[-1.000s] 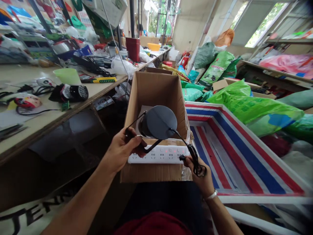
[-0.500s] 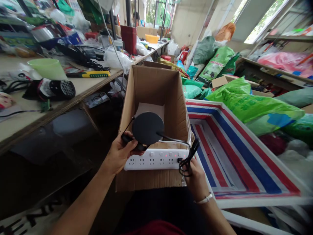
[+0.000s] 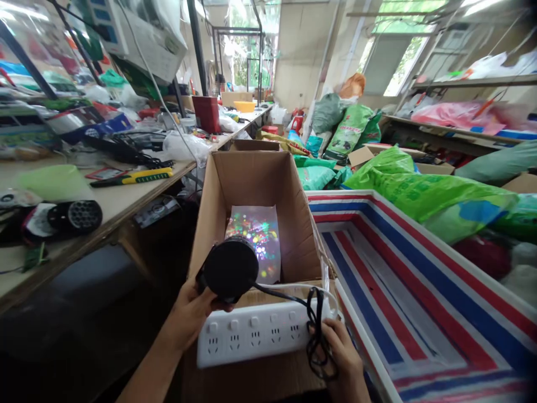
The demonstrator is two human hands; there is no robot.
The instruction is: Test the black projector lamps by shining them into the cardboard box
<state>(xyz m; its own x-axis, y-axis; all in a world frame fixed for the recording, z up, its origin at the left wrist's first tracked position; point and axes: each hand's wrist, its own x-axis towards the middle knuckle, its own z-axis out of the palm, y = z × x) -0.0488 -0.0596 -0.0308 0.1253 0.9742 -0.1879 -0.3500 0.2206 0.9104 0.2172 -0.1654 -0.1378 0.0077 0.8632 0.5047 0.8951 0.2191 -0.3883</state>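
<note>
My left hand point(image 3: 196, 310) is closed round a black projector light point(image 3: 231, 267), its round flat base turned towards me. Its black power cord point(image 3: 318, 336) runs right to a looped bundle. My right hand point(image 3: 342, 350) is closed on the cord at the right end of a white power strip point(image 3: 255, 333); the plug is hidden behind fingers and loops. The strip lies across the near edge of an open cardboard box point(image 3: 247, 173). Coloured spots of light shine on a white sheet point(image 3: 266, 246) inside the box.
On my right stands a large tray lined with striped cloth point(image 3: 380, 257). The workbench point(image 3: 117, 204) to the left carries a yellow-handled tool point(image 3: 142, 177), a pale green cup point(image 3: 54, 182) and another black light point(image 3: 78, 217). Green bags point(image 3: 419, 190) lie behind the tray.
Coloured light spots have appeared on the sheet in the box. My view has tilted up, so box, strip and hands sit lower. The base of the projector light is tilted differently.
</note>
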